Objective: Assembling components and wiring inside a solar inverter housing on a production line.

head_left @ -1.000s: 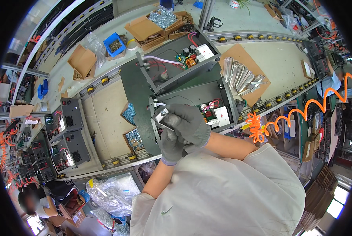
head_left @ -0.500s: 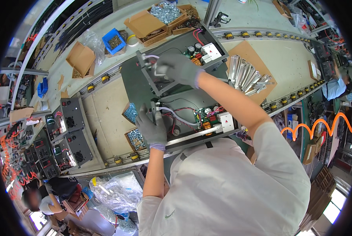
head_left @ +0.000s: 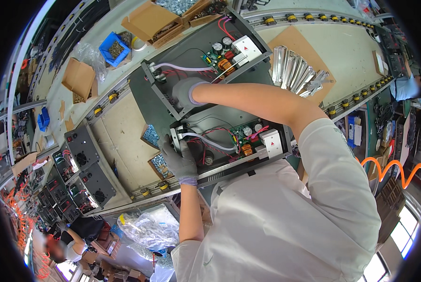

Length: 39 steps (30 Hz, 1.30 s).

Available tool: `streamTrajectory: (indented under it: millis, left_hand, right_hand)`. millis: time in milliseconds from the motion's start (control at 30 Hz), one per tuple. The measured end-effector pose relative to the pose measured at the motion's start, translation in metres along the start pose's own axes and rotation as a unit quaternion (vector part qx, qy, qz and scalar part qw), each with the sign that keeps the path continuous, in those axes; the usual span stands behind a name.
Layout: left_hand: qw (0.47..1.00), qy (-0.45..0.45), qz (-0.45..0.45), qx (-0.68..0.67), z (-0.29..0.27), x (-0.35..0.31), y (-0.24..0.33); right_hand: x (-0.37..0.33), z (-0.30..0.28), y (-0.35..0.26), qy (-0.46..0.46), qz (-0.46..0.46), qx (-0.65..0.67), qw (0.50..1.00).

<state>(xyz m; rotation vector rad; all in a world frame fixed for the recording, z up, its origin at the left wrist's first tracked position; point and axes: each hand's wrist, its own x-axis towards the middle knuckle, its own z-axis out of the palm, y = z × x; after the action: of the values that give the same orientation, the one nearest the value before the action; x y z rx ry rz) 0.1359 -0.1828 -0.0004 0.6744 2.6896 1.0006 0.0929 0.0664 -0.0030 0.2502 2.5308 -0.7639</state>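
Note:
Two black metal equipment cases with their tops off lie side by side at a slant before me. In the near case [head_left: 224, 121] sit a circuit board [head_left: 246, 136], wires and a white block. My left hand [head_left: 181, 162], in a grey glove, grips its left end panel, thumb on the inner side and fingers outside. The far case [head_left: 191, 52] holds a similar board [head_left: 220, 61] and a pale sleeved cable [head_left: 184, 67]. My gloved right hand [head_left: 186, 94] reaches into its near left corner with curled fingers. What those fingers hold is hidden.
Silvery metal strips [head_left: 292, 70] lie fanned on cardboard at the right. Small boxes of screws [head_left: 159, 165] stand left of the near case. A blue bin [head_left: 114, 49] and open cartons [head_left: 151, 21] line the back. More black units [head_left: 90, 164] stand at the left.
My right hand has moved down and slightly left, deeper into the far case's near corner. My left hand stays on the near case's end. The view has shifted a little.

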Motion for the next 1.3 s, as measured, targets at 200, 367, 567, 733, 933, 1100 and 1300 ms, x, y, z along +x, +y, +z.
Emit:
streamTrajectory:
  millis: [200,367,567,733,933,1100,1300]
  left_hand:
    - [1.0,-0.007,-0.015,0.004,0.0,0.0,0.007]
    - [1.0,-0.012,-0.018,0.0,-0.001,0.001,0.009]
    - [1.0,-0.023,-0.017,-0.006,-0.003,-0.001,0.006]
    - [0.999,-0.032,-0.026,-0.013,-0.001,0.0,0.004]
    - [0.999,-0.027,-0.034,-0.003,-0.002,-0.001,0.011]
    - [0.999,-0.02,-0.031,0.015,-0.002,-0.002,0.011]
    - [0.999,-0.014,-0.02,0.025,0.0,-0.002,0.008]
  right_hand:
    - [-0.001,0.001,0.004,-0.01,0.0,0.023,1.0]
    - [-0.005,-0.001,0.01,-0.022,-0.03,0.062,0.997]
    - [-0.013,-0.008,0.004,-0.033,-0.014,0.052,0.998]
    - [-0.014,-0.01,0.005,-0.041,-0.018,0.072,0.996]
    - [-0.007,-0.005,0.005,-0.049,-0.009,0.049,0.998]
    - [-0.002,-0.001,-0.001,-0.027,0.009,0.01,1.0]
    - [0.002,0.002,0.003,-0.028,0.024,0.015,0.999]
